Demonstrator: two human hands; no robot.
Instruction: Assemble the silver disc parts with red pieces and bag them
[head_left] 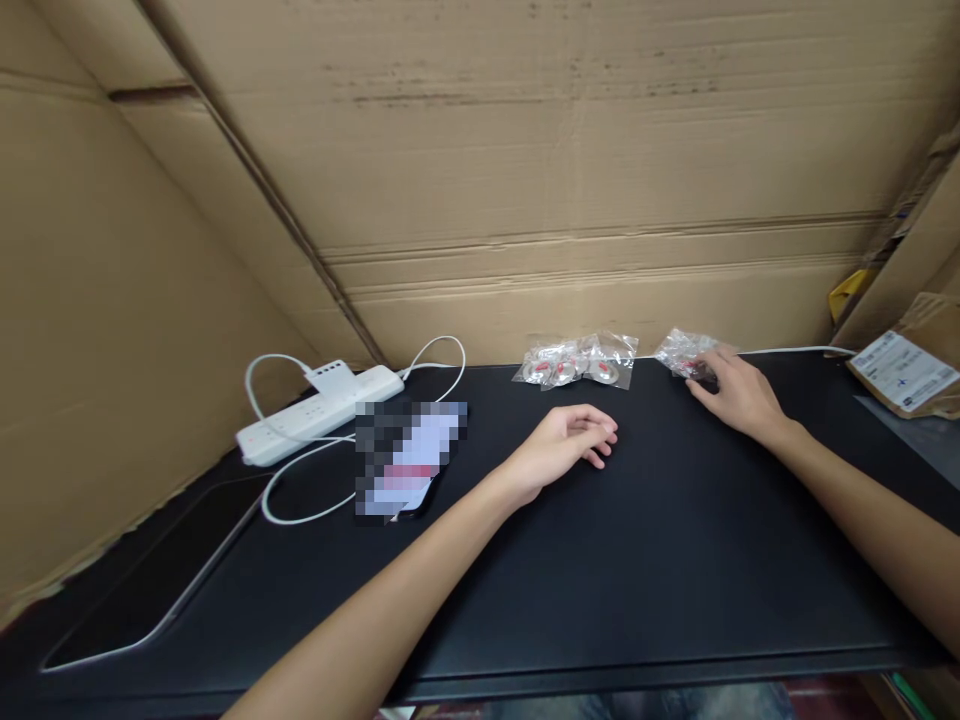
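Note:
My right hand [739,392] is at the back right of the black table, its fingers closed on a crinkled clear plastic bag [681,348] with a bit of red showing in it. The fingertips are partly hidden by the bag. In the middle of the table, my left hand [564,445] rests with loosely curled fingers, some of them apart, and holds nothing. Beyond it, against the cardboard wall, lie several small clear bags [576,362], each with a round silvery piece marked in red.
To the left are a white power strip [322,412] with a looping cable, a blurred-out phone [412,465] and a dark tablet [161,570]. A brown package with a white label [904,370] stands at the right. Cardboard walls [600,150] close off the back and sides.

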